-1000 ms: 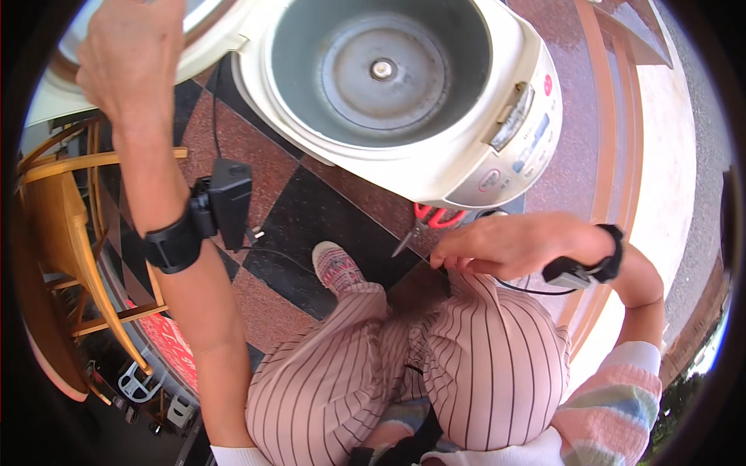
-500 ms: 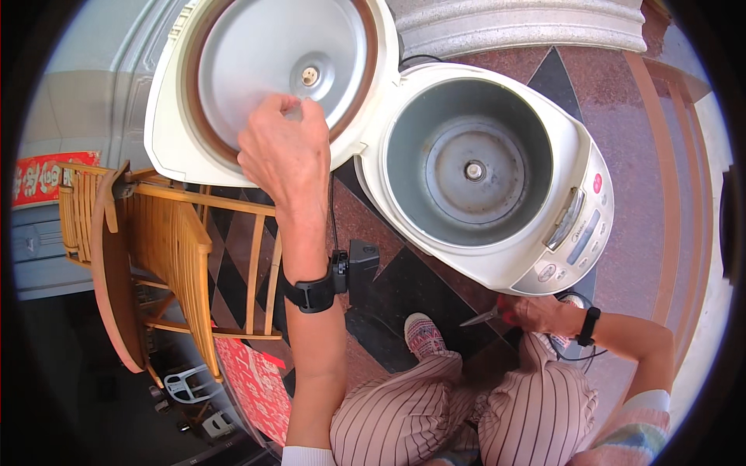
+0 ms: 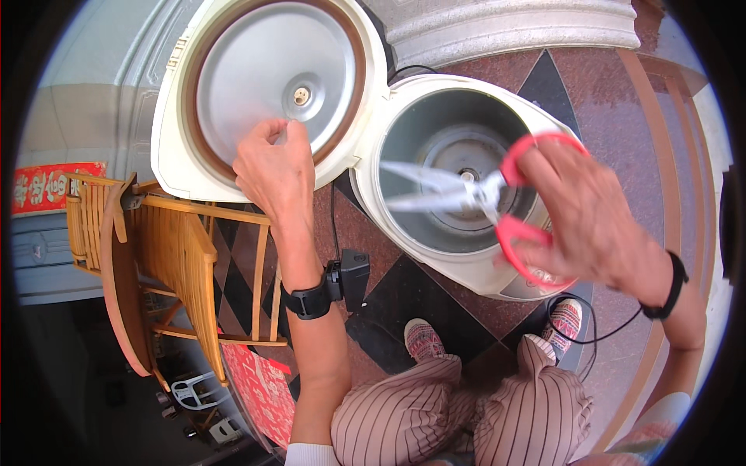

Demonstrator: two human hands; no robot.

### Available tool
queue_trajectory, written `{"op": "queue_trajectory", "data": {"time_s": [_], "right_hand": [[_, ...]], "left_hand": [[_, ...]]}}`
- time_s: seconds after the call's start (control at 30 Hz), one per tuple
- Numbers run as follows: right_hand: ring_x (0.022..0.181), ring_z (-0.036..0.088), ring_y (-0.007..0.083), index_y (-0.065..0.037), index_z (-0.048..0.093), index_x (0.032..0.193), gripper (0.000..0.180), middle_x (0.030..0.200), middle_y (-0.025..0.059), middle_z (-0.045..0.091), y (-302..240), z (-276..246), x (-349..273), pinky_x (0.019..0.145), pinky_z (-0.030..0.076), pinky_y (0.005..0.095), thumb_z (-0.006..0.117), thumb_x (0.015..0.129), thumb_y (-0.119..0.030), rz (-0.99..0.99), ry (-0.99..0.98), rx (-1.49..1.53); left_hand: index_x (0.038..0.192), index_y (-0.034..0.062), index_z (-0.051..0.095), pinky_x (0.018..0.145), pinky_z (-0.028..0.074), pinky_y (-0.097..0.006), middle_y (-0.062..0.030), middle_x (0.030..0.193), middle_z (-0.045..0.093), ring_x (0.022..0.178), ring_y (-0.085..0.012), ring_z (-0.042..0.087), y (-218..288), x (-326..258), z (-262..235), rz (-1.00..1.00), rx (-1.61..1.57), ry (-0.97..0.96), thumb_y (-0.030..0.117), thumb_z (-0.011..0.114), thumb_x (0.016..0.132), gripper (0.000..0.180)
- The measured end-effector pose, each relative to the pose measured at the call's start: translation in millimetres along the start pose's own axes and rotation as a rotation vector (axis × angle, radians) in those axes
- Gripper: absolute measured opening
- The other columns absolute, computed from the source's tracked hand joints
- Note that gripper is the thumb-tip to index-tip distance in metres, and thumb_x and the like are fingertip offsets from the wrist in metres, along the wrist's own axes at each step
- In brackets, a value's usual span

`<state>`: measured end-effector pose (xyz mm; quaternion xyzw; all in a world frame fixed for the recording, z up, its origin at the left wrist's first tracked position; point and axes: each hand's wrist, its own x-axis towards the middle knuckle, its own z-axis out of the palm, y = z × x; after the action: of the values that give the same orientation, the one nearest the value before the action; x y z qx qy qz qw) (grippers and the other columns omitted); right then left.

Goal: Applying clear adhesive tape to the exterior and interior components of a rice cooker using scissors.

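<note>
A large white rice cooker (image 3: 435, 248) stands open on the floor, its empty metal pot showing. Its lid (image 3: 272, 78) is swung up to the left, the round metal inner plate facing me. My left hand (image 3: 276, 167) rests on the lower rim of that lid, fingers touching the metal plate. My right hand (image 3: 583, 210) grips red-handled scissors (image 3: 466, 190), blades spread open and pointing left over the cooker's pot.
A wooden chair (image 3: 163, 256) stands at the left beside a red sign (image 3: 260, 388). A black power adapter (image 3: 353, 276) and cord lie on the chequered tile floor. My feet and striped trousers (image 3: 466, 404) are below. A stone column base (image 3: 513, 31) is behind the cooker.
My right hand has come up from beside my knee with the scissors and now holds them open over the pot. My left hand stays on the raised lid.
</note>
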<state>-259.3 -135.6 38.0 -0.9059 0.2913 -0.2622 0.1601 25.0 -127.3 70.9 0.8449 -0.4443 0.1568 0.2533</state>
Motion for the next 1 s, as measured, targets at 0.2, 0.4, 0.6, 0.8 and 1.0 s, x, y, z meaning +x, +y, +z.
{"op": "queue_trajectory", "data": {"time_s": [0.2,0.4,0.6,0.8,1.0], "right_hand": [[0.067,0.063,0.0224,-0.001,0.054,0.097,0.043,0.082,0.0106,0.056,22,63,68,0.056,0.051,0.0302,0.071,0.074,-0.033,-0.062,0.126,-0.260],[0.060,0.063,0.0178,-0.001,0.058,0.089,0.036,0.077,0.0104,0.057,10,81,98,0.047,0.051,0.0271,0.070,0.076,-0.033,-0.102,0.181,-0.351],[0.059,0.063,0.0168,0.000,0.060,0.090,0.037,0.075,0.0098,0.058,8,88,104,0.044,0.050,0.0244,0.068,0.079,-0.034,-0.092,0.166,-0.431],[0.059,0.063,0.0169,0.000,0.059,0.091,0.037,0.078,0.0110,0.058,3,92,109,0.046,0.051,0.0249,0.068,0.079,-0.033,-0.094,0.220,-0.431],[0.059,0.063,0.0162,0.001,0.056,0.094,0.038,0.080,0.0111,0.055,9,98,114,0.046,0.050,0.0234,0.067,0.079,-0.032,-0.143,0.259,-0.505]], "left_hand": [[0.091,-0.0002,0.071,0.081,0.048,-0.041,-0.0221,0.087,0.068,0.084,-0.0366,0.065,-5,2,0,-0.039,-0.074,0.009,0.026,0.061,0.071,0.034],[0.090,-0.0005,0.071,0.080,0.048,-0.039,-0.0197,0.084,0.069,0.082,-0.0318,0.066,-13,7,3,-0.117,-0.198,-0.048,0.024,0.061,0.071,0.032],[0.092,-0.0022,0.069,0.058,0.047,-0.025,-0.0075,0.077,0.068,0.070,-0.0129,0.062,-17,8,5,-0.123,-0.251,-0.059,0.021,0.062,0.076,0.029],[0.090,-0.0005,0.071,0.081,0.049,-0.037,-0.0183,0.086,0.069,0.083,-0.0293,0.067,-16,8,3,-0.148,-0.264,-0.071,0.023,0.063,0.072,0.031],[0.091,-0.0018,0.069,0.057,0.048,-0.025,-0.0070,0.077,0.068,0.069,-0.0120,0.062,-17,8,6,-0.124,-0.245,-0.073,0.020,0.062,0.076,0.028]]}}
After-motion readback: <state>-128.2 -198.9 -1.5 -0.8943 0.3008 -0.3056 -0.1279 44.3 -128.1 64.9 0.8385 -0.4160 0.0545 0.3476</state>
